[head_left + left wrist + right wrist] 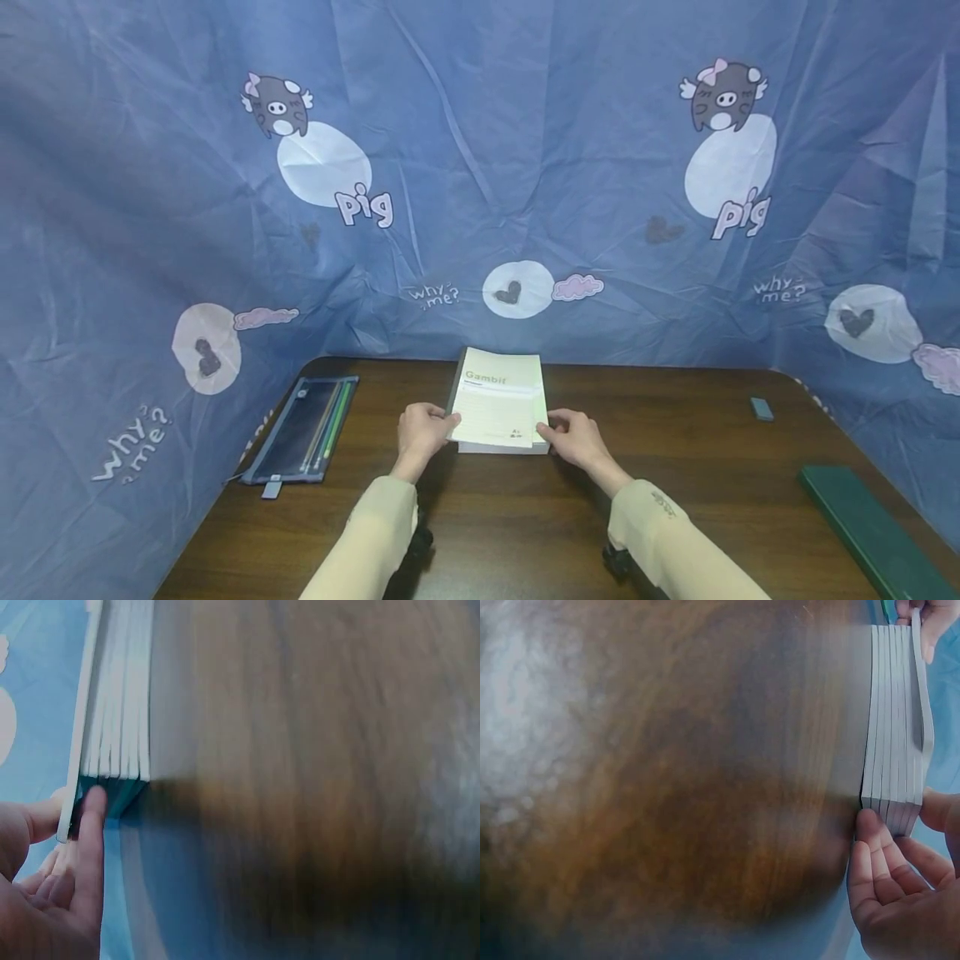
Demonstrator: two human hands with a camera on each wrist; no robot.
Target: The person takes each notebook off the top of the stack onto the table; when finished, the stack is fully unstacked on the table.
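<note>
A stack of notebooks (502, 448) lies at the back middle of the table, its top notebook (495, 408) pale with "Gambit" printed on the cover. At the left side my left hand (422, 429) pinches the top notebook between thumb and fingers. That edge juts past the others and is lifted a little from them, as the right wrist view shows. My right hand (579, 437) holds the stack's right side, thumb at the top edge and fingers against the side of the lower notebooks (889, 727). The far side of the stack is hidden.
To the left lies a dark mesh zip pouch (288, 433) with several pencils (330, 425) in it. A small blue block (761, 408) sits at the back right. Near the right edge is a long green case (870, 525). A blue patterned curtain (480, 183) hangs behind the table (690, 483).
</note>
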